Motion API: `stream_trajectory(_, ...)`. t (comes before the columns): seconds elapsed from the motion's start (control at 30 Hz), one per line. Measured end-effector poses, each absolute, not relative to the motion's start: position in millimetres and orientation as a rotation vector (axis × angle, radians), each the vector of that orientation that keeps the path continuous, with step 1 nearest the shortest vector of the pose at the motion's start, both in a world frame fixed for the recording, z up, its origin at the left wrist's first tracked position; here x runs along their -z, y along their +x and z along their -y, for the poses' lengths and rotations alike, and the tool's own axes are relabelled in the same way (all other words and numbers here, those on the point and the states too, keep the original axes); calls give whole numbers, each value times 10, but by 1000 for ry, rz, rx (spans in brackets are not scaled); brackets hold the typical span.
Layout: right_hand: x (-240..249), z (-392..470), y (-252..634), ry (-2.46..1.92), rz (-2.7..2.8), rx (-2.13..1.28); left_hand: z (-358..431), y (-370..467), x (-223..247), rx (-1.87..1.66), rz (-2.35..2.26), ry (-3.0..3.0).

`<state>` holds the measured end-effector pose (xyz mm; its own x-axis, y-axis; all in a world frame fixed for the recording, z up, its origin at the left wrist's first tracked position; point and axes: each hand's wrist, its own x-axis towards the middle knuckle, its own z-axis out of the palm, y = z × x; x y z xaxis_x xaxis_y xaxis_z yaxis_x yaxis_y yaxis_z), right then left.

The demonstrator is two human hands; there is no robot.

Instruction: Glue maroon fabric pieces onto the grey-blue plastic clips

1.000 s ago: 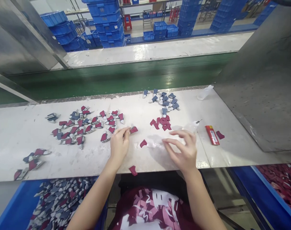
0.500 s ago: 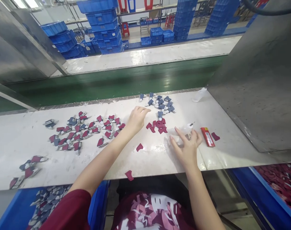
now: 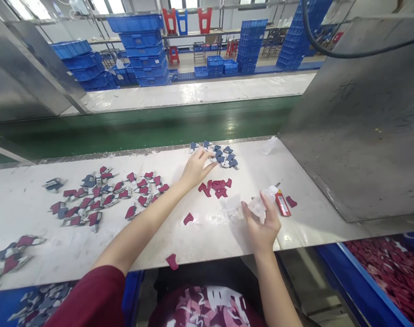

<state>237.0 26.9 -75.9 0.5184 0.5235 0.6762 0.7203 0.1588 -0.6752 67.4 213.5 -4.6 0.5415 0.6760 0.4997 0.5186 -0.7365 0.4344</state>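
My left hand is at the near left edge of a cluster of blue-grey and white pieces, its thumb and index finger around one piece that they partly hide. In my right hand is a translucent bottle with a white cap and a thin needle tip, held tilted between thumb and fingers. Between my hands lies a small pile of dark red flat pieces. One loose red piece sits nearer me, and another is at the table's front edge.
Many red and blue-grey assembled pieces are spread on the left. Right of the bottle are a red-yellow box and a red piece. A metal panel stands at right. Blue bins flank me below the table.
The view has shifted. My left hand has moved to the blue-grey cluster, and its lowest piece no longer shows in its former place. My right hand has closed on the bottle and lifted it upright at a tilt.
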Motion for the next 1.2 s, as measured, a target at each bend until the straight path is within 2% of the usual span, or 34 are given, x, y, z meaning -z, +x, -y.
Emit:
stream_trajectory(0.1, 771, -208, 2349, -1460, 1023, 251, -1827, 350, 47, -1023, -1137, 2205)
stream_trajectory(0.23, 737, -98, 2314, -1418, 1051, 298, -1404, -150, 165, -784, -1177, 2031)
stream_trajectory(0.37, 657, -85, 2188, -1349, 1124, 85, -1161, -421, 322, -667, -1257, 2138)
stream_trajectory(0.63, 359, -381, 1663, -1308, 1278, -138, -1146, -377, 511, -753, -1233, 2320)
stream_trajectory(0.87, 450, -538, 1453, -1343, 1341, -24, -1130, -377, 599, -847, -1202, 2397)
stream_trajectory(1.2, 490, -576, 1419, -1399, 1361, -103, -1136, -363, 606, -871, -1202, 2393)
